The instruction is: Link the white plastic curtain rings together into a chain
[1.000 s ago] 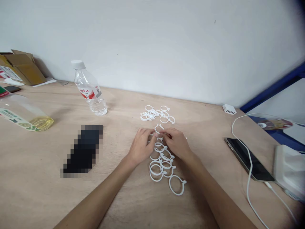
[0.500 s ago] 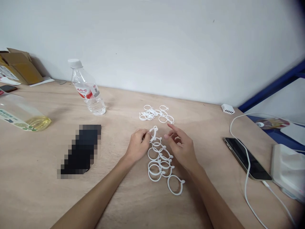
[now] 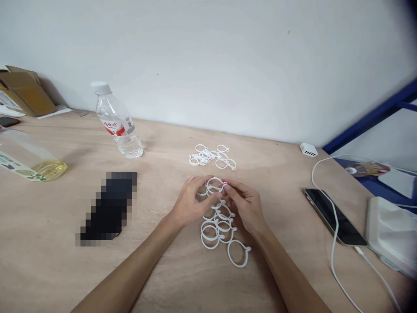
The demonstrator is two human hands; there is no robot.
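Head view: we're gripping a white plastic ring (image 3: pixel 215 186) by its rim between our left hand (image 3: pixel 190 202) and right hand (image 3: pixel 244 204), keeping it just above the ring chain (image 3: pixel 224 213) on the desk (image 3: pixel 156 182), with loose rings (image 3: pixel 202 160) lying beyond.

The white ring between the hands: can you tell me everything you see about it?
The white plastic ring is a thin, smooth, round hoop, and it looks clean and unbroken where it shows. It is held up on its edge, tilted a little, above the wooden table. The fingers of the left hand touch one side, and the fingers of the right hand touch the other. More white rings lie just below it. I cannot tell whether it is hooked onto them.
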